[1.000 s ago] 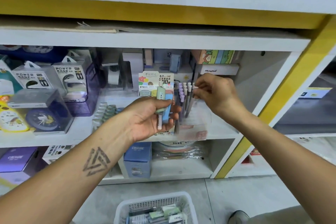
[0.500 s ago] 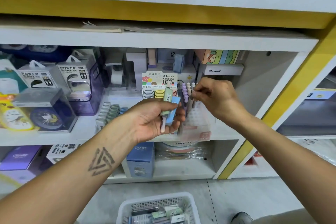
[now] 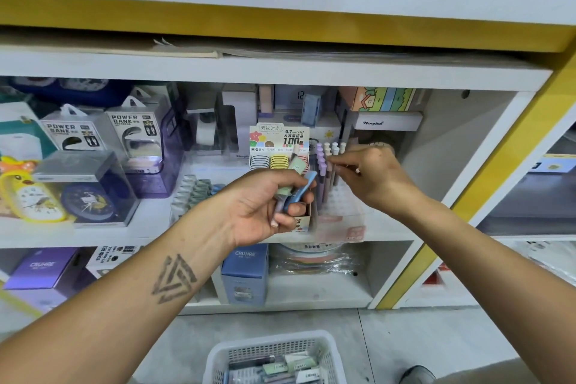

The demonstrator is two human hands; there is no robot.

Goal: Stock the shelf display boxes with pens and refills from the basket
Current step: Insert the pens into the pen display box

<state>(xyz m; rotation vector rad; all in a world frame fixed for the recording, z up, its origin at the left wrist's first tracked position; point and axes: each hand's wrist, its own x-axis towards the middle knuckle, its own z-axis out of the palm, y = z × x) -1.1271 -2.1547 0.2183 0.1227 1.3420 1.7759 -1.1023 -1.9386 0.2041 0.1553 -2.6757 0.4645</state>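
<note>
Two hands work at the middle shelf (image 3: 280,72) in the head view. The left hand (image 3: 265,206) is curled round a small bunch of pens (image 3: 297,187), green and blue ones plainly among them, their ends sticking up and to the right out of the fist. Just beyond that grip stands the lead refill box (image 3: 279,146), its printed card rising behind the pens. The right hand (image 3: 371,174) pinches thumb and forefinger together at the top of a pen in the clear display box (image 3: 336,206); whether the tips truly clasp the cap cannot be told. The standing pens (image 3: 325,162), purple and white capped, sit upright in rows just left of that pinch and just right of the left hand's bunch. Well below both hands, on the floor, the white basket (image 3: 218,355) holds more packets. Far left of the left grip are power bank boxes (image 3: 134,131) and a yellow duck clock (image 3: 28,196).
</note>
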